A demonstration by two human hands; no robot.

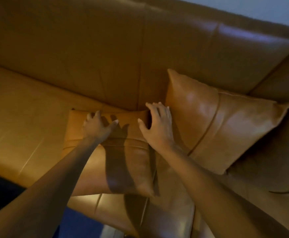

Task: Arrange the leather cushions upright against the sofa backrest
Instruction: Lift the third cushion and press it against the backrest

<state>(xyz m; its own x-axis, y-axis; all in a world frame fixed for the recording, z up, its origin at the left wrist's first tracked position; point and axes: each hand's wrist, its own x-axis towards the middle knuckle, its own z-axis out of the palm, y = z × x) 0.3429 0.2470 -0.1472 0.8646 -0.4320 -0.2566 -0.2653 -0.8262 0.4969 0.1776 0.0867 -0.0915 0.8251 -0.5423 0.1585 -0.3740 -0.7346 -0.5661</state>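
Here, the flat cushion (133, 160) lies on the seat (20, 126), its far edge at the backrest (71, 48). The left hand (97, 127) rests on it, fingers spread. The right hand (157, 127) curves over its far corner, grip unclear. The upright cushion (217, 121) leans on the backrest beside it.

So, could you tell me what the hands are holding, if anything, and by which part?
The flat cushion: the right hand curls round its far right corner, while the left hand rests spread on its top near the far edge.
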